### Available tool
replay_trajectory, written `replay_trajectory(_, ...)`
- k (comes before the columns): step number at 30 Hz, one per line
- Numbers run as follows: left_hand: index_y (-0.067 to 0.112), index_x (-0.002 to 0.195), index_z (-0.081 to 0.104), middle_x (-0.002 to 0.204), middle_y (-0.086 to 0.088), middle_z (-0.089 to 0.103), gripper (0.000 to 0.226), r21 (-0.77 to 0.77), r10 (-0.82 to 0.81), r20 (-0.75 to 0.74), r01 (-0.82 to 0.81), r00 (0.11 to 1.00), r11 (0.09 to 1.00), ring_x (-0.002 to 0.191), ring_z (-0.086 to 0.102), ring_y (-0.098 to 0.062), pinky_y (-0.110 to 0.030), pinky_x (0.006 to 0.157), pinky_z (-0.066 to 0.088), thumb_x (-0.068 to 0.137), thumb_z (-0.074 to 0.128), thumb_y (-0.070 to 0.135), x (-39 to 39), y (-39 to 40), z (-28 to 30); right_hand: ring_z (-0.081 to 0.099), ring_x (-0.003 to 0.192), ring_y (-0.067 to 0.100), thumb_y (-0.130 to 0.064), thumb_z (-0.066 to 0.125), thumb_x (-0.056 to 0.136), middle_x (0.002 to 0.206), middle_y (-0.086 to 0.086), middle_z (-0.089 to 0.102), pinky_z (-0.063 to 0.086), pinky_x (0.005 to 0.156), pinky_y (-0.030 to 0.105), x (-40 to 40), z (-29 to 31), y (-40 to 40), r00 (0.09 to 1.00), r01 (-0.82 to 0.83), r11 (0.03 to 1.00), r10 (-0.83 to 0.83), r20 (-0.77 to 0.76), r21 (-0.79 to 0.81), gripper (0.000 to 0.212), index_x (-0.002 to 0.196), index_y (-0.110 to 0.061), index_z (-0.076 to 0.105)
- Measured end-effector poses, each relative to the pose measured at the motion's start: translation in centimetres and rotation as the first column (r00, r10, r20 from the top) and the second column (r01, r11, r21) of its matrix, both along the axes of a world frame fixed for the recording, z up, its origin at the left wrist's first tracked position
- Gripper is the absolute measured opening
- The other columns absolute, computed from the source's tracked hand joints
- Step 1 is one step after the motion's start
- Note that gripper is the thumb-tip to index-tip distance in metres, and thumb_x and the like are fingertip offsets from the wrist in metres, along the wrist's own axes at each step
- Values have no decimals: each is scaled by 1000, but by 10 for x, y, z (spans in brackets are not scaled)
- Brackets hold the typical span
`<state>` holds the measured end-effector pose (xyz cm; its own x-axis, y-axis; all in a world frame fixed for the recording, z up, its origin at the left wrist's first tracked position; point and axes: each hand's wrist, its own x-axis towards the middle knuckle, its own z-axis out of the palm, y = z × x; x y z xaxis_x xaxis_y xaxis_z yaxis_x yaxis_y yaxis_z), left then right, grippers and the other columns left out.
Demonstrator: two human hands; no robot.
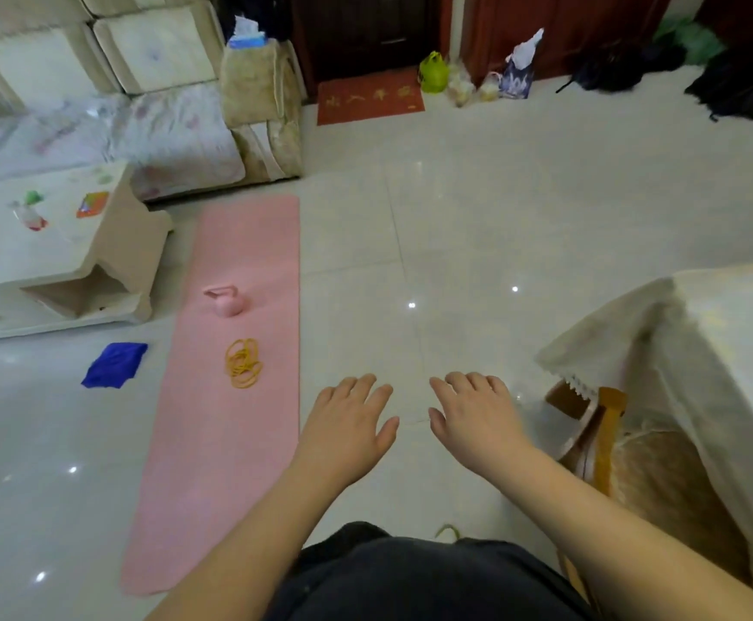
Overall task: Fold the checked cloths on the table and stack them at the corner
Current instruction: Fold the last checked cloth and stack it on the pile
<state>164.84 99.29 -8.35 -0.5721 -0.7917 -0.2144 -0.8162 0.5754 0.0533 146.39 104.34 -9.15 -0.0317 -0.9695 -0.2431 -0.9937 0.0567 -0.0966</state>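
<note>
No checked cloth shows in the head view. My left hand and my right hand are held out side by side over the tiled floor, palms down, fingers spread, nothing in either. A table under a cream lace-edged cover stands to my right, only its near corner in view. The part of its top that shows is bare.
A wooden chair is tucked under the covered table. A pink mat on the floor carries a pink kettlebell and yellow bands. A blue cloth lies left of it. A low coffee table and sofa stand at left.
</note>
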Motion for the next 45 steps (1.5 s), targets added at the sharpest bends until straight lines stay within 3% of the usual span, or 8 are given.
replay_trajectory(5, 22, 119, 63, 121, -4, 65, 52, 2, -58, 13, 58, 998, 998, 103, 64, -26, -42, 79, 52, 87, 35, 51, -26, -62, -5, 48, 123, 28, -42, 36, 98, 136, 3, 52, 32, 105, 43, -24, 0, -46, 997, 72, 997, -72, 26, 5, 49, 142, -20, 42)
replay_trajectory(10, 25, 130, 56, 132, -3, 59, 60, 10, -100, -13, 100, 995, 995, 115, 58, -25, -42, 91, 46, 89, 24, 54, -53, -138, -14, 65, 98, 27, -42, 36, 86, 110, 4, 69, 50, 88, 41, -40, -4, -103, 985, 171, 985, -170, 25, -27, 51, 119, -18, 65)
replay_trajectory(13, 28, 142, 40, 147, -2, 42, 73, 43, -160, -13, 160, 987, 986, 132, 41, -23, -40, 105, 33, 85, 7, 59, -69, -191, -16, 52, 122, 27, -40, 35, 96, 135, 4, 55, 36, 104, 42, -52, -5, -146, 981, 184, 983, -185, 52, 29, 50, 140, -19, 47)
replay_trajectory(16, 29, 143, 38, 150, -3, 38, 76, 35, -215, -60, 217, 975, 976, 134, 38, -23, -39, 106, 31, 83, 4, 60, -90, -237, -13, 44, 129, 25, -42, 32, 100, 143, 2, 47, 28, 109, 40, -65, 0, -187, 971, 231, 972, -233, 45, 44, 51, 146, -21, 35)
replay_trajectory(31, 31, 144, 36, 150, 0, 37, 81, 37, -529, -75, 532, 846, 846, 135, 36, -20, -36, 106, 30, 79, -1, 62, -249, -380, -6, 43, 130, 25, -42, 31, 100, 144, 1, 48, 27, 110, 39, -181, 6, -282, 825, 562, 826, -564, 35, 48, 51, 146, -21, 34)
replay_trajectory(36, 30, 143, 36, 150, 0, 37, 74, 48, -606, -35, 607, 795, 794, 135, 36, -19, -37, 107, 29, 84, 5, 62, -332, -412, -12, 49, 126, 25, -49, 7, 86, 140, 2, 53, 31, 108, 38, -254, -1, -302, 773, 632, 775, -632, 46, 23, 74, 142, -19, 43)
replay_trajectory(40, 29, 143, 37, 149, 0, 37, 54, 60, -649, -31, 650, 760, 758, 134, 36, -21, -37, 106, 28, 96, 29, 54, -403, -431, -7, 43, 131, 24, -43, 33, 99, 146, 0, 45, 27, 110, 37, -320, -2, -312, 726, 684, 726, -687, 36, 67, 52, 146, -21, 36)
replay_trajectory(45, 29, 143, 36, 149, 0, 38, 56, 49, -703, -25, 703, 711, 709, 133, 36, -20, -36, 106, 28, 95, 26, 55, -481, -445, -1, 42, 131, 24, -43, 33, 99, 146, 0, 45, 26, 110, 37, -390, 8, -330, 722, 688, 720, -692, 18, 85, 51, 146, -21, 34)
